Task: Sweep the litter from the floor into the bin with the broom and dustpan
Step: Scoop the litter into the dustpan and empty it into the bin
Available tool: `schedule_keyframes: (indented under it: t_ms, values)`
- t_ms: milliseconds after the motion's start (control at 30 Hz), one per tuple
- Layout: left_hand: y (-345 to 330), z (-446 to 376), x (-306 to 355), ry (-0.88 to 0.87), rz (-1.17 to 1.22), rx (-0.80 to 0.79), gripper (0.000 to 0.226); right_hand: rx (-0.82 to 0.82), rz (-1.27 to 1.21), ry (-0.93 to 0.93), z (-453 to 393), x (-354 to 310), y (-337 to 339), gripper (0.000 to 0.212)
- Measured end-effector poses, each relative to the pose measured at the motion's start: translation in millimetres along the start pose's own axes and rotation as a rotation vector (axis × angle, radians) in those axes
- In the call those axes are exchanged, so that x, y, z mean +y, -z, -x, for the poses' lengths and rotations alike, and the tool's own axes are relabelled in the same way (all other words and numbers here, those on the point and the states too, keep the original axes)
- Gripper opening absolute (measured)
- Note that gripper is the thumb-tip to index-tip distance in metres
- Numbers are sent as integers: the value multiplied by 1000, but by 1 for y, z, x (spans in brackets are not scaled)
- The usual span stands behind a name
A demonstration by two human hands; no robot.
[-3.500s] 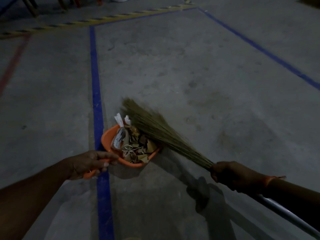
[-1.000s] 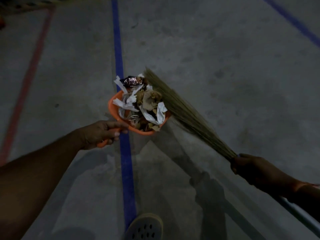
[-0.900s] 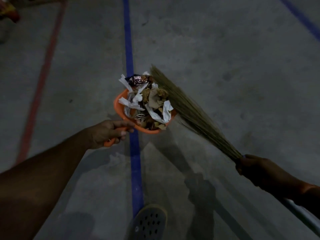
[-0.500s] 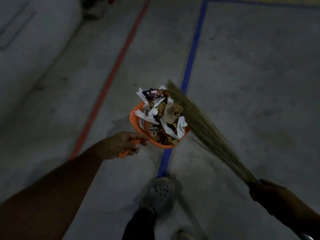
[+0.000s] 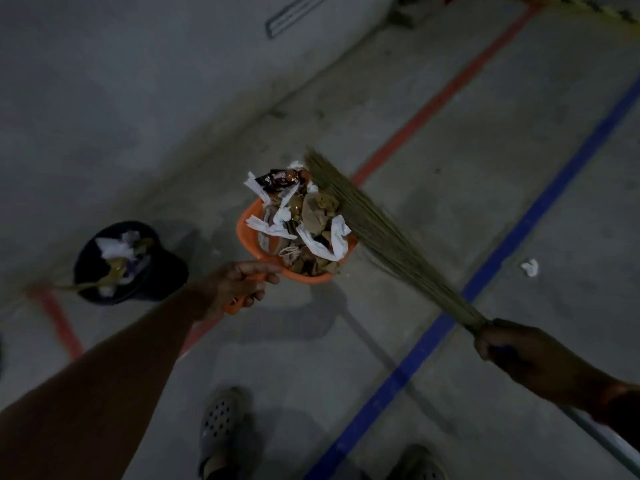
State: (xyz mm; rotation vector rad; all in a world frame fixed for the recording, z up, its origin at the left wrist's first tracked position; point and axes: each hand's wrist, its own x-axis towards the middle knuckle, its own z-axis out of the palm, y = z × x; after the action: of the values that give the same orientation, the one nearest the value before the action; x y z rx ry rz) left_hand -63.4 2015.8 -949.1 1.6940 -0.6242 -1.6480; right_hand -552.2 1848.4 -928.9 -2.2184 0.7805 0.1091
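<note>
Left hand (image 5: 242, 282): I grip the orange dustpan (image 5: 249, 223) handle, litter (image 5: 301, 220) heaped inside.
Right hand (image 5: 512, 348): clamped round the broom (image 5: 377, 233), bristles against the litter.
Bin (image 5: 124, 261): dark, seemingly part-filled, left on the floor (image 5: 450, 133).

Grey concrete floor (image 5: 467, 140) in dim light, red painted line (image 5: 446, 95) running diagonally beside a blue painted line (image 5: 519, 233), pale wall (image 5: 138, 81) at upper left with a vent slot (image 5: 298, 13), perforated grey clogs (image 5: 221, 420) at the bottom edge
</note>
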Motion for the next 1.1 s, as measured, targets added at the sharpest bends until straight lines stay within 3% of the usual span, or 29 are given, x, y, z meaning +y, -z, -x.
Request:
schedule_keyframes:
  t_ms: [233,433,733,900,1100]
  values:
    - [156,85,-71,7,117,161,38,-169,-51,77,-138,-119,-51,33]
    - [246,145,-121,16,172,264,36,-280,-35,125,-211,-205,-92,23]
    - [306,199,-177,-37,328,357,44,-377,-18,158,-277,-281,-147,33]
    - [330,213,-203,5,438,401,44,-429,77,205,-314,-302,-178,23]
    - [362,212,-216,85,471,424,46,-464,214,261,-356,-313,-209,31]
